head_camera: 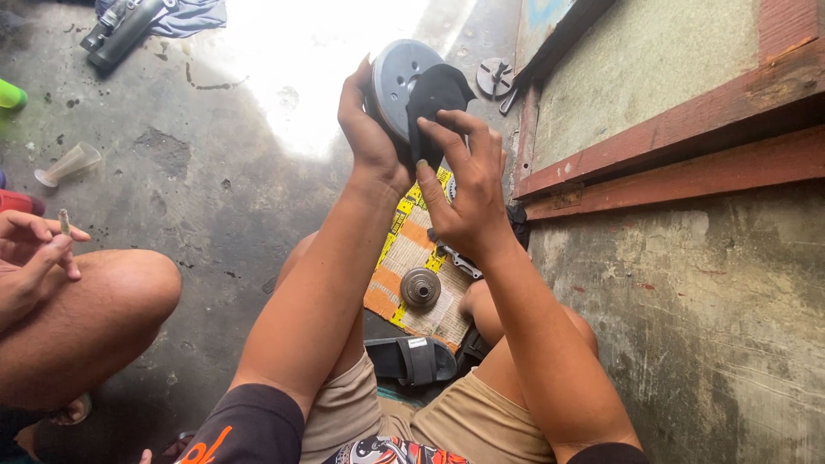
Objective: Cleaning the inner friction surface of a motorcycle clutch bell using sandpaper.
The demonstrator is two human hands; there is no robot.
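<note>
My left hand [368, 129] grips a round grey metal disc [400, 77], held up on edge in front of me. My right hand [468, 185] presses a black cloth [434, 99] against the disc's right side, fingers spread over it. Below, on a woven yellow and orange mat [411, 258] on the floor, lies a small round metal pulley part [420, 287] and a metal tool [455, 258], partly hidden by my right wrist.
Another person's knee and hand [39, 249] holding a cigarette sit at the left. A black sandal [412, 359] lies between my legs. A plastic funnel [69, 163], a dark engine part [120, 30] and a metal part [495, 77] lie on the concrete. A wall rises at the right.
</note>
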